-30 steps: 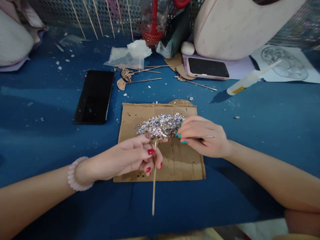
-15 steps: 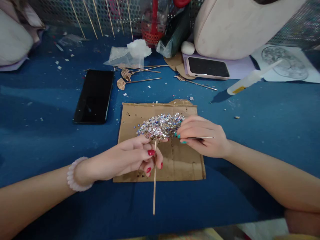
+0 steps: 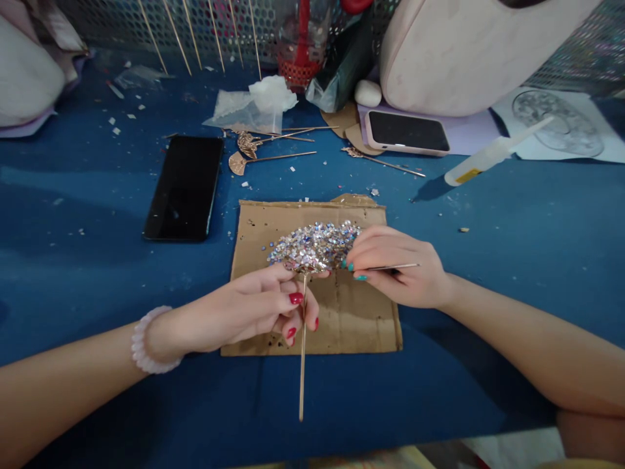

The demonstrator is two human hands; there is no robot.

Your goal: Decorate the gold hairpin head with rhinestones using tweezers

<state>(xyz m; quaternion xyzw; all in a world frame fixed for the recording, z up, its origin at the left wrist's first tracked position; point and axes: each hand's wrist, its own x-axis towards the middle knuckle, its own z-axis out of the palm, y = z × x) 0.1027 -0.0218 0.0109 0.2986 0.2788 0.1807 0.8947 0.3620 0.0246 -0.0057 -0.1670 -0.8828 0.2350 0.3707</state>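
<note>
My left hand, with red nails and a beaded bracelet, is closed on a gold hair stick. Its stem points down toward me. The stick's metal head lies against a heap of glittering rhinestones, and I cannot clearly tell the two apart. Pinched in my right hand, which has teal nails, is a thin metal tool; its working tip is hidden by the fingers at the heap's right edge. Beneath both hands lies a piece of brown cardboard.
A black phone lies to the left on the blue table. Behind the cardboard are more hair sticks, a plastic bag, and a pale-cased phone. A white glue bottle stands at right, before a white bag.
Both hands keep almost the same pose. The thin tool in my right hand has tilted very slightly, and the whole view has shifted a few pixels.
</note>
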